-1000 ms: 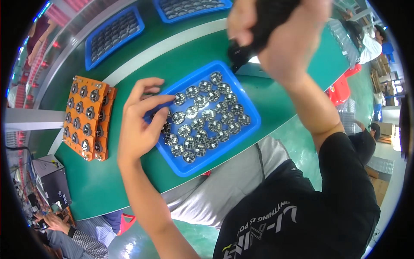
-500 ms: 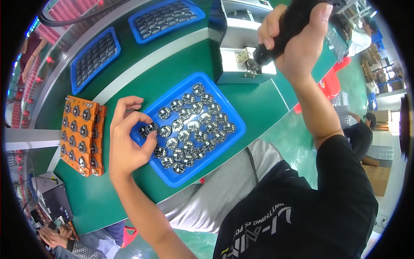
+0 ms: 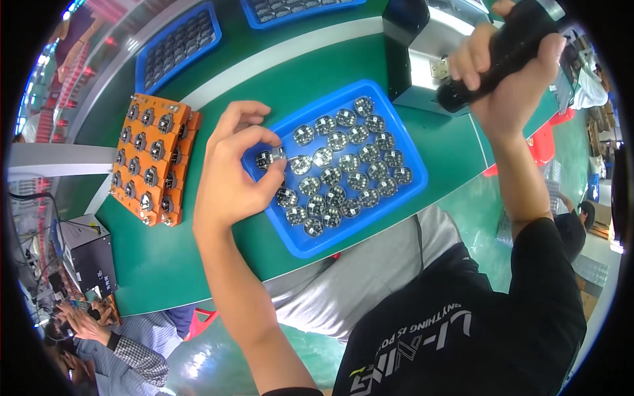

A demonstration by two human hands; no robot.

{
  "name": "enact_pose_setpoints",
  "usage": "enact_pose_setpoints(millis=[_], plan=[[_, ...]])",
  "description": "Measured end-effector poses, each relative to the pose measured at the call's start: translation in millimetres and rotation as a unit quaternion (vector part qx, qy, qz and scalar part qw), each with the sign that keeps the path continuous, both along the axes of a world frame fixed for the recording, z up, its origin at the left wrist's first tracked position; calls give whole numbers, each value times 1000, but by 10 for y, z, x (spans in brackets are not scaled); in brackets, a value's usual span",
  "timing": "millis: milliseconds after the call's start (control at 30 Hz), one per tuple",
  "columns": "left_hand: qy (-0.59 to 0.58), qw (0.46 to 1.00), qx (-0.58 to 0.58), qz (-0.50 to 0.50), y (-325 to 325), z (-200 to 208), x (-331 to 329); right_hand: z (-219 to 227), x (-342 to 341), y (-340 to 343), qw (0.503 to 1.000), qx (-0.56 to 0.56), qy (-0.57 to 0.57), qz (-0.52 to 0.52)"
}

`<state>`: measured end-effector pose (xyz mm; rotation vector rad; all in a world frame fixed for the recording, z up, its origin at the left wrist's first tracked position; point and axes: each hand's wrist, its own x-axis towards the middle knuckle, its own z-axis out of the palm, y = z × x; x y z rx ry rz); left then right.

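Note:
My left hand (image 3: 228, 178) reaches over the left corner of a blue tray (image 3: 300, 249), pinching a small round circuit board (image 3: 279, 153) between thumb and index finger. Another round board (image 3: 263, 160) lies right beside the pinch. Several similar boards (image 3: 349, 162), black with pale components, fill the tray in loose rows. At the upper right, my right hand (image 3: 505, 109) is wrapped round a black cylindrical electric screwdriver (image 3: 515, 49). Its blunt lower end points down and left, in front of a box-shaped machine (image 3: 422, 86) with a metal fitting; the bit cannot be made out.
Orange fixtures (image 3: 148, 155) holding dark parts are stacked left of the tray. Two more blue trays of parts, one (image 3: 178, 49) at far left and one (image 3: 300, 13) at the back, lie beyond a pale strip. A co-worker's hands (image 3: 86, 323) show at lower left.
The screwdriver has drawn back from the machine's metal fitting and tilted in my right hand. My left hand keeps its pinch at the tray corner. The whole view has shifted, moving the scene rightward and up.

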<state>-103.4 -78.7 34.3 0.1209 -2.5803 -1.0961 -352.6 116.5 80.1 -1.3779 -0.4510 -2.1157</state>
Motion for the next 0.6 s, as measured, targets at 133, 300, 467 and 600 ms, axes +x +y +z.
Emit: enact_pose_setpoints(millis=[133, 300, 467, 600], plan=[[7, 1000, -11, 8, -40, -33, 28, 152, 567, -69, 959, 246, -86, -108], [30, 999, -10, 7, -68, -46, 9, 377, 888, -214, 858, 437, -178, -202], [7, 1000, 2, 25, -39, -4, 4, 411, 1007, -363, 869, 430, -212, -121], [15, 999, -25, 25, -16, -15, -17, 408, 991, -398, 857, 455, -165, -176]])
